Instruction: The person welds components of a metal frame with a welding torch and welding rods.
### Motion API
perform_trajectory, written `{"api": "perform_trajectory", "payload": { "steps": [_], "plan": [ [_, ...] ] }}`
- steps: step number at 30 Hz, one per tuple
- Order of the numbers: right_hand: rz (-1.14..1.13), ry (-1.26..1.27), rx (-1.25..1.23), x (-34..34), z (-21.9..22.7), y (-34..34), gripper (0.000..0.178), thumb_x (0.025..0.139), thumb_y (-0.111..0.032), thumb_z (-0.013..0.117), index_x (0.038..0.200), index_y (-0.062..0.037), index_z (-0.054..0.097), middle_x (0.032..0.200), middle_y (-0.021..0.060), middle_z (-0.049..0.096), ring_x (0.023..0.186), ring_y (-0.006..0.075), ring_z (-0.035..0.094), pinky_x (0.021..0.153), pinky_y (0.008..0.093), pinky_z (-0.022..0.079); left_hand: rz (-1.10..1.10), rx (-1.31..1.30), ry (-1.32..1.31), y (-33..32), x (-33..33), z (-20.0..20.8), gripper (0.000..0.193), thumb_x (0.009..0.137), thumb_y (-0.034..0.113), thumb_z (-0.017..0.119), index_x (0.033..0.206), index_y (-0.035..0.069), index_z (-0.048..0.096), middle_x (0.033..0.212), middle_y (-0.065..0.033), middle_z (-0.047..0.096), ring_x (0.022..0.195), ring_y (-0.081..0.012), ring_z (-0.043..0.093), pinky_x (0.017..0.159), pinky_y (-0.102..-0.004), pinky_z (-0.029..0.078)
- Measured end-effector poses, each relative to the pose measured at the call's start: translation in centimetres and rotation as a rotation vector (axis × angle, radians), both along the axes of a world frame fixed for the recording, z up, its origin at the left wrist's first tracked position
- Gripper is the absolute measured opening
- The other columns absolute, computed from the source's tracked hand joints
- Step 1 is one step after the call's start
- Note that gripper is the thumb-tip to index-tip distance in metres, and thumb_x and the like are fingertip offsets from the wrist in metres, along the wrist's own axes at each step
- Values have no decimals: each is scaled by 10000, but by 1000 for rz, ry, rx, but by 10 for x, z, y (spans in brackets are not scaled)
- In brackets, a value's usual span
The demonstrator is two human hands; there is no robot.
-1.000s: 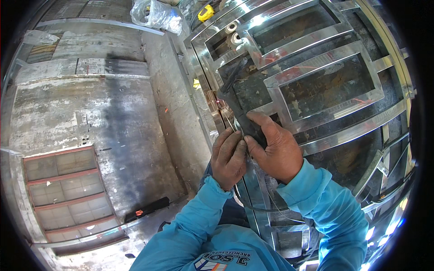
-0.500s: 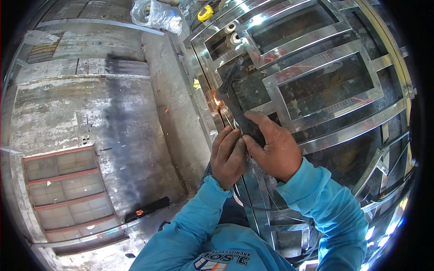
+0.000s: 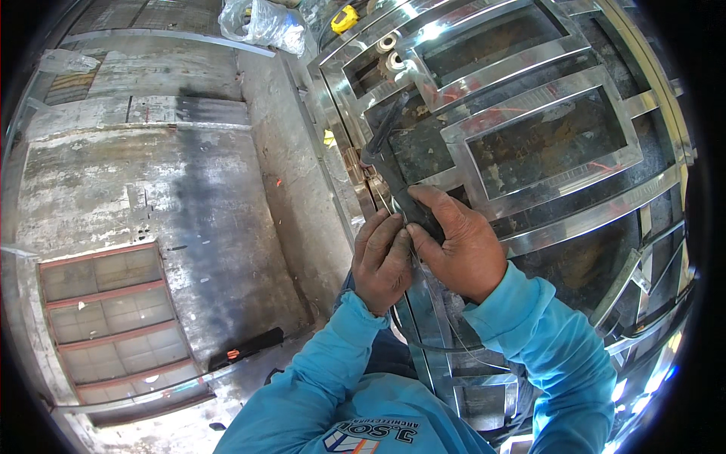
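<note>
My right hand (image 3: 463,246) is closed round the black handle of a welding torch (image 3: 395,184). The torch's head lies against the left edge of a shiny metal frame (image 3: 541,197), and its long back cap points away up the frame. Close beside it, my left hand (image 3: 380,261) is pinched on a thin filler rod (image 3: 454,321), whose tail trails back toward me. The fingertips of both hands almost meet near the torch handle. Just left of the torch head, the metal seam (image 3: 360,172) is darkened brown.
Two white rolls (image 3: 390,51) rest on the frame's far part. Beyond them sit a yellow tape measure (image 3: 344,20) and a clear plastic bag (image 3: 265,26). Black cables (image 3: 643,329) run along the right. To the left is a worn concrete surface (image 3: 136,181) with a red-barred grille (image 3: 113,325).
The bright orange glow at the torch tip has gone out. Both hands and the torch stay nearly in the same place.
</note>
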State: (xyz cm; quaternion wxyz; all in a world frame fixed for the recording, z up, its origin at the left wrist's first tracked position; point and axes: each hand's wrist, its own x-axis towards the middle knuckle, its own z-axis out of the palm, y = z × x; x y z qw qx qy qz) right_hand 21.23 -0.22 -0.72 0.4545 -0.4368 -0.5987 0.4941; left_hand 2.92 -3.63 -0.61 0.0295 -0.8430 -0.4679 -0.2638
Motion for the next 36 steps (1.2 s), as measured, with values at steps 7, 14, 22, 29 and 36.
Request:
{"api": "perform_trajectory", "payload": {
  "steps": [7, 14, 22, 29, 36],
  "plan": [
    [76, 29, -14, 4, -1, 1, 544, 909, -124, 677, 1417, -94, 485, 1040, 216, 699, 933, 418, 685, 770, 503, 540, -11, -29, 38, -6, -8, -2, 448, 793, -19, 735, 1230, 19, 641, 1254, -193, 647, 1171, -434, 615, 987, -530, 516],
    [-2, 62, -68, 0, 2, 0, 491, 925, -153, 686, 1383, -92, 521, 1190, 251, 666, 1059, 437, 667, 892, 474, 559, 27, 87, 16, -1, -2, -4, 403, 762, 24, 767, 1150, 42, 659, 1217, -153, 685, 1086, -342, 633, 924, -459, 500],
    [21, 25, -54, 0, 0, -1, 481, 931, -166, 683, 1379, -85, 527, 1201, 246, 662, 1053, 435, 670, 892, 471, 564, 60, 115, 53, -3, -3, -3, 373, 770, 57, 776, 1130, 83, 682, 1237, -112, 698, 1024, -279, 611, 891, -419, 433],
    [98, 20, -54, 7, 4, 2, 558, 874, -99, 694, 1398, -88, 505, 1091, 227, 691, 959, 400, 691, 795, 487, 550, 83, 31, 154, -11, -9, -2, 376, 765, 34, 767, 1126, 96, 682, 1280, -106, 693, 1055, -282, 612, 908, -439, 442],
    [57, 5, -35, 2, 1, 1, 538, 900, -139, 701, 1396, -82, 498, 1140, 242, 680, 1004, 415, 686, 845, 478, 559, 121, 69, 86, -5, -4, -2, 320, 770, 42, 775, 1079, 93, 710, 1274, -99, 702, 1036, -264, 612, 915, -414, 430]
  ]
}}
